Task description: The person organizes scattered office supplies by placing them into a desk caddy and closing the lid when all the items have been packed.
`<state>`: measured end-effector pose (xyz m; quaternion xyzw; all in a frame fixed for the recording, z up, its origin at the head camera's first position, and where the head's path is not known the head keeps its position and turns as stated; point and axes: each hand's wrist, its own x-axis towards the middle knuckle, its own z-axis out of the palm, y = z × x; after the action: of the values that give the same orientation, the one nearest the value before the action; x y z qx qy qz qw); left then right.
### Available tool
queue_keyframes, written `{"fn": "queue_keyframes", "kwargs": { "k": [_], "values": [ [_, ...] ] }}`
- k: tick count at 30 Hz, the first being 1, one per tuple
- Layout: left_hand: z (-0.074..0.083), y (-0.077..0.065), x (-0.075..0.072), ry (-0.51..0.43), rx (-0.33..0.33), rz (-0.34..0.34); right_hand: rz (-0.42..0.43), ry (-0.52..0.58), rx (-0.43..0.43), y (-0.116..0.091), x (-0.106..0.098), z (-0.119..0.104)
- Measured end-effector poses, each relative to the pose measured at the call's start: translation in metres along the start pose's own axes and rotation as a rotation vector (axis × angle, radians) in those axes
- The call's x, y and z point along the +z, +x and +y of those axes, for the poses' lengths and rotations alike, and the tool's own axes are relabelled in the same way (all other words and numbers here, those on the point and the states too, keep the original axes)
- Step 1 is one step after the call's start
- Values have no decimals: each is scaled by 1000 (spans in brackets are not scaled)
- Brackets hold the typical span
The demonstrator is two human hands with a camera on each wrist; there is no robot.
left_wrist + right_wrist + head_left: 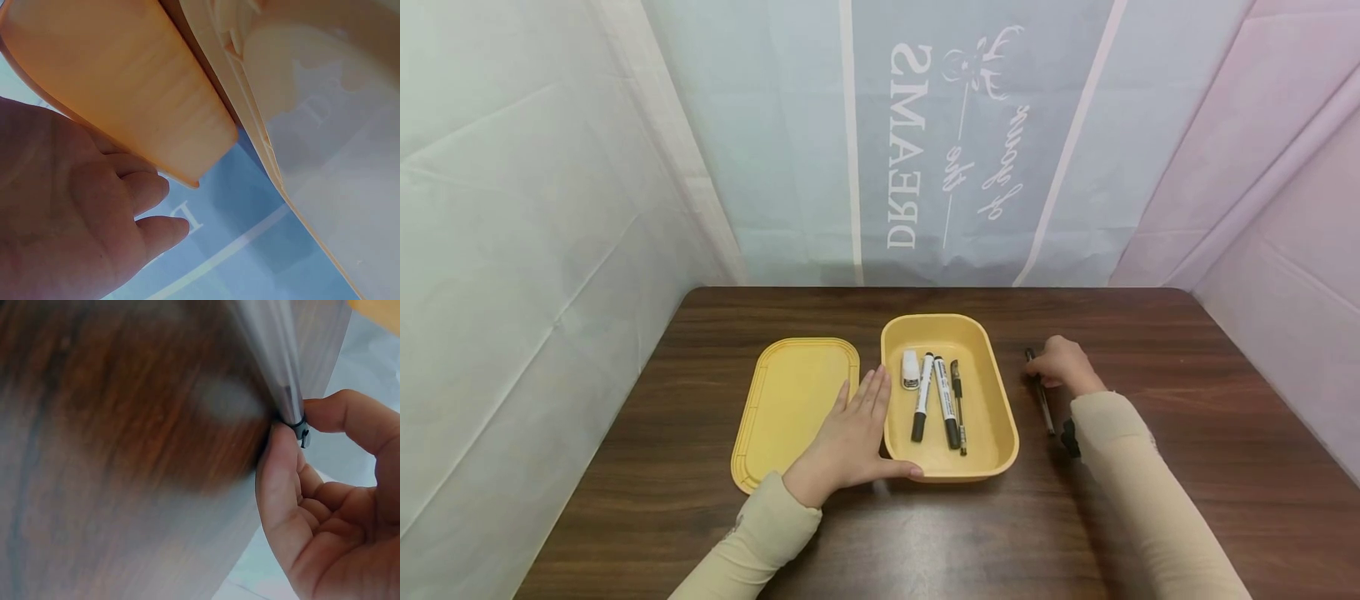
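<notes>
My left hand (850,446) rests along the left wall of a yellow plastic box (1006,442), fingers extended and thumb at the near rim. Inside the box lie a small white bottle (910,369), two white markers with black caps (923,396) and a slim pen (957,392) with a dark grip. To the right of the box, my right hand (1062,364) pinches the far end of a dark pen (1045,408) between thumb and index finger. The right wrist view shows that pen's clear barrel (278,362) close up, at the brown tabletop.
A yellow lid (790,408) lies flat on the wooden table (647,450), left of the box and partly behind my left hand. A printed cloth (797,167) hangs beyond the far table edge, with pale cloth walls at both sides.
</notes>
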<state>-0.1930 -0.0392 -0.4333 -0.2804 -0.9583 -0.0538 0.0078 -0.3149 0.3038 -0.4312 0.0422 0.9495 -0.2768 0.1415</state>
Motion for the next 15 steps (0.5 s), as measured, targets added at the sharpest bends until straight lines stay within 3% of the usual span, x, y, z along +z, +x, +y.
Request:
{"fn": "queue_keyframes", "kwargs": {
  "k": [15],
  "values": [
    [0, 0, 0, -2, -7, 3, -176, 368, -96, 4, -9, 26]
  ]
}}
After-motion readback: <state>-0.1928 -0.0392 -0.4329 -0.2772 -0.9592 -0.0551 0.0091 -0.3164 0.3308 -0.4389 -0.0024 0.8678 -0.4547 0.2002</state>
